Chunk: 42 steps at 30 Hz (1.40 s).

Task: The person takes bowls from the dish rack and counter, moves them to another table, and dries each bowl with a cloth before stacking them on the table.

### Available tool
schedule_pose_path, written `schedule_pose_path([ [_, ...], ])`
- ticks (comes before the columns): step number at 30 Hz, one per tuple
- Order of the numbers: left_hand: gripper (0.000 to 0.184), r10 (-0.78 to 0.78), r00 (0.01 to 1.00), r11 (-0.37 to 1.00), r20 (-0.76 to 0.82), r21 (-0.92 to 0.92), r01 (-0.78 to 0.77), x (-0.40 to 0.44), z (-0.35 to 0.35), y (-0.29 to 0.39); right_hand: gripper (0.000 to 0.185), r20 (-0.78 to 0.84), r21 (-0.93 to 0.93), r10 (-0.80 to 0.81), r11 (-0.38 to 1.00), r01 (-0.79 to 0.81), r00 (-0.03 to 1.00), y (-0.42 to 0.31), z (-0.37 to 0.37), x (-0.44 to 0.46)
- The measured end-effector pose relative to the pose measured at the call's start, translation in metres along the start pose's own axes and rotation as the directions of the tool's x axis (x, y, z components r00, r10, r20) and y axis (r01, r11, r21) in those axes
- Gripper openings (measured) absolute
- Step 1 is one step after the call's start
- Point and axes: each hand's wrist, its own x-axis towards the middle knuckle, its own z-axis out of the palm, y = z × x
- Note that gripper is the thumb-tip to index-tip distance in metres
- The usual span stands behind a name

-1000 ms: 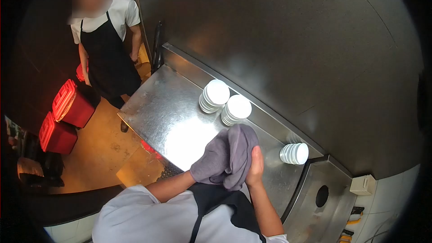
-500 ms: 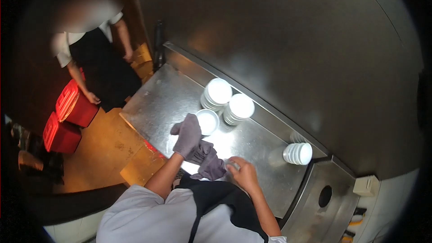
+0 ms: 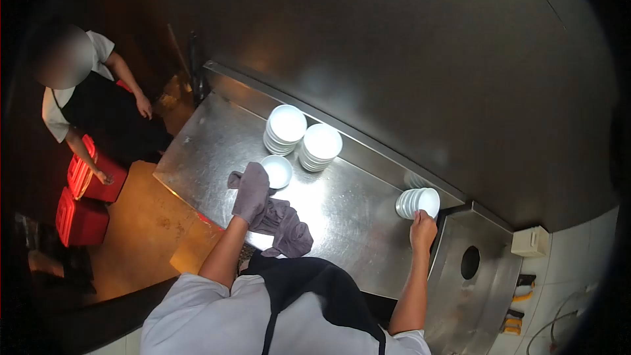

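A grey cloth wraps my left hand and trails over the steel counter. Through the cloth, my left hand touches the near-left edge of a single white bowl; its fingers are hidden. Behind that bowl stand two stacks of white bowls, one on the left and one on the right. Over at the right, my right hand pinches the near rim of the end bowl in a stack lying on its side.
At the left a person in a dark apron stands beside red lidded bins. Right of the counter is a steel unit with a round hole. A raised metal edge and dark wall run behind the counter. Yellow-handled tools hang at lower right.
My right hand has moved right from the cloth to the sideways stack. The single bowl, hidden at first, now shows beside my cloth-covered left hand. The other person has shifted left.
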Motion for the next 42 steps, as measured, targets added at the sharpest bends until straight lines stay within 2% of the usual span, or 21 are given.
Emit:
schedule_pose_path([
  [2, 0.021, 0.037, 0.999, 0.987, 0.040, 0.154, -0.043, -0.001, -0.001, -0.005, 0.026, -0.046, -0.024, -0.047, 0.999, 0.046, 0.998, -0.010, 0.004, -0.002],
  [5, 0.024, -0.030, 1.000, 0.988, 0.007, -0.149, 0.030, -0.010, -0.001, -0.008, 0.025, -0.096, -0.016, -0.045, 0.999, 0.044, 0.994, -0.024, 0.014, -0.009],
  [7, 0.027, -0.014, 1.000, 0.967, 0.026, -0.254, 0.020, -0.019, 0.008, -0.021, 0.025, -0.090, -0.014, -0.071, 0.997, 0.070, 0.993, -0.029, 0.017, -0.012],
  [9, 0.027, 0.076, 0.996, 0.994, 0.039, -0.085, -0.072, -0.009, -0.045, 0.010, 0.025, -0.056, 0.016, -0.101, 0.995, 0.102, 0.993, -0.040, 0.013, -0.015],
  [10, 0.026, 0.027, 0.999, 0.995, 0.045, -0.096, -0.022, -0.012, -0.045, 0.011, 0.025, -0.074, 0.049, -0.122, 0.991, 0.125, 0.990, -0.046, 0.012, -0.016],
  [13, 0.025, 0.084, 0.995, 0.981, 0.055, -0.178, -0.073, -0.013, -0.074, 0.024, 0.026, -0.042, 0.007, -0.163, 0.987, 0.163, 0.986, -0.060, 0.006, -0.017],
  [16, 0.029, 0.129, 0.991, 0.962, -0.026, -0.239, -0.131, -0.014, -0.087, 0.030, 0.025, -0.105, -0.053, -0.235, 0.972, 0.231, 0.966, -0.064, 0.004, -0.017],
  [17, 0.030, 0.142, 0.988, 0.941, -0.064, -0.302, -0.155, -0.015, -0.080, 0.026, 0.024, -0.096, -0.047, -0.211, 0.977, 0.207, 0.973, -0.065, 0.003, -0.018],
  [19, 0.026, 0.145, 0.988, 0.924, -0.053, -0.351, -0.154, -0.010, -0.126, 0.044, 0.024, -0.077, -0.038, -0.163, 0.986, 0.161, 0.984, -0.065, 0.000, -0.017],
  [22, 0.034, 0.196, 0.980, 0.958, 0.018, -0.214, -0.188, -0.013, -0.087, 0.028, 0.022, -0.087, 0.076, -0.119, 0.989, 0.126, 0.989, -0.058, -0.005, -0.015],
  [24, 0.036, 0.187, 0.979, 0.971, 0.082, -0.169, -0.171, -0.022, -0.068, 0.024, 0.027, -0.157, 0.332, -0.056, 0.937, 0.106, 0.986, -0.042, 0.007, -0.007],
  [25, 0.036, 0.185, 0.979, 0.971, 0.091, -0.173, -0.168, -0.025, -0.060, 0.023, 0.029, -0.183, 0.449, -0.010, 0.889, 0.092, 0.983, -0.029, 0.011, -0.002],
  [26, 0.036, 0.188, 0.979, 0.967, 0.082, -0.190, -0.170, -0.023, -0.064, 0.026, 0.032, -0.061, 0.566, 0.048, 0.824, -0.005, 0.997, -0.012, 0.011, 0.005],
  [28, 0.036, 0.195, 0.980, 0.951, 0.040, -0.252, -0.179, -0.018, -0.079, 0.036, 0.033, 0.160, 0.911, 0.296, 0.323, -0.257, 0.942, -0.018, -0.005, 0.006],
  [29, 0.037, 0.199, 0.980, 0.940, 0.023, -0.288, -0.184, -0.015, -0.088, 0.041, 0.034, 0.300, 0.947, 0.360, 0.002, -0.323, 0.883, -0.017, -0.015, 0.005],
  [30, 0.037, 0.198, 0.980, 0.930, 0.009, -0.318, -0.185, -0.014, -0.095, 0.047, 0.041, 0.369, 0.920, 0.316, -0.256, -0.296, 0.874, -0.012, -0.014, 0.005],
  [33, 0.037, 0.188, 0.982, 0.911, -0.021, -0.370, -0.182, -0.011, -0.110, 0.059, 0.041, 0.296, 0.954, 0.365, -0.151, -0.258, 0.883, -0.021, -0.025, -0.003],
  [37, 0.038, 0.186, 0.978, 0.857, -0.092, -0.472, -0.207, -0.007, -0.107, 0.087, 0.025, -0.019, 0.965, 0.166, 0.260, -0.025, 0.986, -0.095, -0.044, -0.033],
  [39, 0.039, 0.185, 0.970, 0.800, -0.157, -0.549, -0.241, -0.005, -0.095, 0.109, 0.017, -0.067, 0.852, -0.011, 0.519, 0.063, 0.998, -0.157, -0.071, -0.063],
  [41, 0.039, 0.173, 0.951, 0.731, -0.257, -0.613, -0.299, -0.005, -0.079, 0.129, 0.017, -0.072, 0.768, -0.394, 0.564, 0.303, 0.916, -0.202, -0.085, -0.073],
  [42, 0.040, 0.170, 0.944, 0.705, -0.282, -0.634, -0.316, -0.006, -0.075, 0.135, 0.024, -0.231, 0.622, -0.541, 0.557, 0.550, 0.809, -0.218, -0.088, -0.071],
])
